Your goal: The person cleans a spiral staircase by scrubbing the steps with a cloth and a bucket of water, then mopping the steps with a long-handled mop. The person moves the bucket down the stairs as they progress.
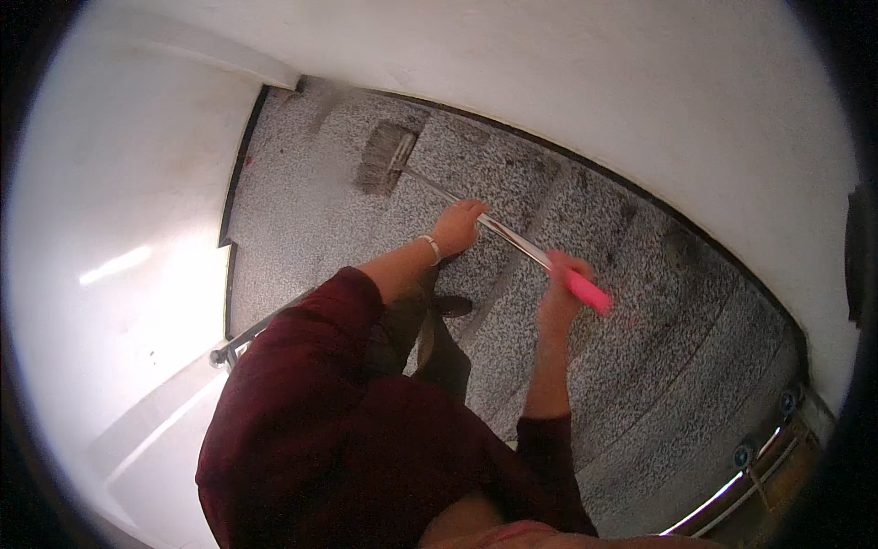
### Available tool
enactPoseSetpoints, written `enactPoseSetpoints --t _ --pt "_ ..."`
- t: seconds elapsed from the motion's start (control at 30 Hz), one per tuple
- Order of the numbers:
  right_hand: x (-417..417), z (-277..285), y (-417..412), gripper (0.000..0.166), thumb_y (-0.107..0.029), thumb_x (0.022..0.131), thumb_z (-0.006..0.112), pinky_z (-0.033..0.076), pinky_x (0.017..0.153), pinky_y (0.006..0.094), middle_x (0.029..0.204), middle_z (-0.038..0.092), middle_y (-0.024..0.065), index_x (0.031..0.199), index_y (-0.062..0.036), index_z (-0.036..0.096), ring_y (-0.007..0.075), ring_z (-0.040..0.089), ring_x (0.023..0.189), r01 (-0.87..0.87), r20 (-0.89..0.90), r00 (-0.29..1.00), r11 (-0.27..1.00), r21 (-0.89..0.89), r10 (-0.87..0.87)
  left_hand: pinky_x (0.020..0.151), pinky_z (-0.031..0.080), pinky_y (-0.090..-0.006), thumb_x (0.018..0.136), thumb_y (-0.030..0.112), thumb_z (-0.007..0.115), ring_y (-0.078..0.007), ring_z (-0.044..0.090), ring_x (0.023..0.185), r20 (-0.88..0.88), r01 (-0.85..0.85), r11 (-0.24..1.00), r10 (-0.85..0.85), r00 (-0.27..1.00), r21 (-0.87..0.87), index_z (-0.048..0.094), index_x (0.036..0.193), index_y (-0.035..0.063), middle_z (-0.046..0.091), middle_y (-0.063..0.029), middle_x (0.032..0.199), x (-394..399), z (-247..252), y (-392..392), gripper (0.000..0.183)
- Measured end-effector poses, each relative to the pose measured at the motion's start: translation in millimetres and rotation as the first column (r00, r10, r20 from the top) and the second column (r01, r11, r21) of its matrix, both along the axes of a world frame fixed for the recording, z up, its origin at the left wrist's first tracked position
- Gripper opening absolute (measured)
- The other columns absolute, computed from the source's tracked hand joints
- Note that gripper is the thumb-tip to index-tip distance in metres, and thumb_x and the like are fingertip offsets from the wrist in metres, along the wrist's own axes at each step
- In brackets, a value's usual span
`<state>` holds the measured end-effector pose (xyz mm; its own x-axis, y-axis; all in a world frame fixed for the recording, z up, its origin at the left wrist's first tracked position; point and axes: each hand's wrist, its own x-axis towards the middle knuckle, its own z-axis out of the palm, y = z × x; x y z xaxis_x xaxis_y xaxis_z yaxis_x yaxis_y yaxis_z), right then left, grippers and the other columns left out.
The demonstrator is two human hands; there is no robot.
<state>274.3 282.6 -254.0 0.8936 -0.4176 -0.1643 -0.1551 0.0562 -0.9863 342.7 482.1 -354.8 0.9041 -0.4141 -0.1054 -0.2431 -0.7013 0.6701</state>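
A long broom spans the middle of the view, its shiny metal handle (514, 240) running down to the right from a grey-brown bristle head (384, 158). The bristles rest on the speckled terrazzo floor (295, 192) of a stair landing. My left hand (458, 228), with a light bracelet at the wrist, is closed around the handle's middle. Higher up, near the end, my right hand (566, 274) grips the bright pink sleeve (590, 291) of the handle. Slight blur covers the right hand and the pink end.
Speckled stair steps (658, 329) descend or rise towards the lower right; which, I cannot tell. White walls (583, 82) with dark skirting (542, 141) bound the floor. A metal handrail (240, 340) ends at my left. Metal rails (727, 491) lie at lower right. My shoe (453, 305) shows below my left hand.
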Motion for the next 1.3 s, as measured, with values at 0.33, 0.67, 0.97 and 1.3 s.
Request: enactPoseSetpoints --t 0.33,0.67,0.97,1.3 --pt "13 41 -10 0.034 -0.007 0.073 0.062 0.039 0.085 0.0297 0.106 0.050 0.0114 0.101 -0.0030 0.043 0.0188 0.049 0.097 -0.004 0.021 1.000 0.964 0.265 -0.002 0.091 0.032 -0.0418 0.060 -0.005 0.053 -0.0371 0.036 0.109 -0.086 -0.042 0.999 0.039 0.996 -0.033 0.040 0.114 0.0043 0.040 -0.0198 0.116 -8 0 -35 0.057" --pt "-17 75 -26 0.030 -0.023 0.071 0.062 0.043 0.073 0.0343 0.092 0.053 0.0099 0.096 -0.0081 0.055 0.0260 0.050 0.088 -0.334 -0.196 0.943 0.768 -0.547 0.270 0.066 0.044 -0.0388 0.066 0.023 0.066 -0.0367 0.053 0.072 -0.850 -0.752 0.657 0.365 0.380 -0.054 0.050 0.095 -0.0007 0.055 -0.0184 0.088 -32 -35 -27 0.041" --pt "-73 84 37 0.023 -0.018 0.073 0.057 0.044 0.059 0.0445 0.079 0.051 0.0135 0.093 -0.0093 0.047 0.0340 0.054 0.071 -0.841 -0.826 0.461 0.459 -0.288 0.325 0.047 0.045 -0.0316 0.081 0.025 0.056 -0.0193 0.051 0.056 -0.913 -0.907 -0.116 0.003 -0.409 0.406 0.050 0.077 0.0044 0.051 -0.0075 0.065 -79 -93 6 0.022" --pt "-146 32 12 0.046 -0.016 0.072 0.057 0.043 0.067 0.0457 0.091 0.056 0.0164 0.115 -0.0142 0.040 0.0369 0.055 0.078 -0.880 -0.759 0.423 0.425 -0.213 0.495 0.037 0.033 -0.0397 0.086 0.020 0.046 -0.0224 0.043 0.041 -0.842 -0.859 0.027 0.217 -0.495 0.512 0.045 0.081 -0.0037 0.038 -0.0093 0.047 -127 -91 -21 0.024"
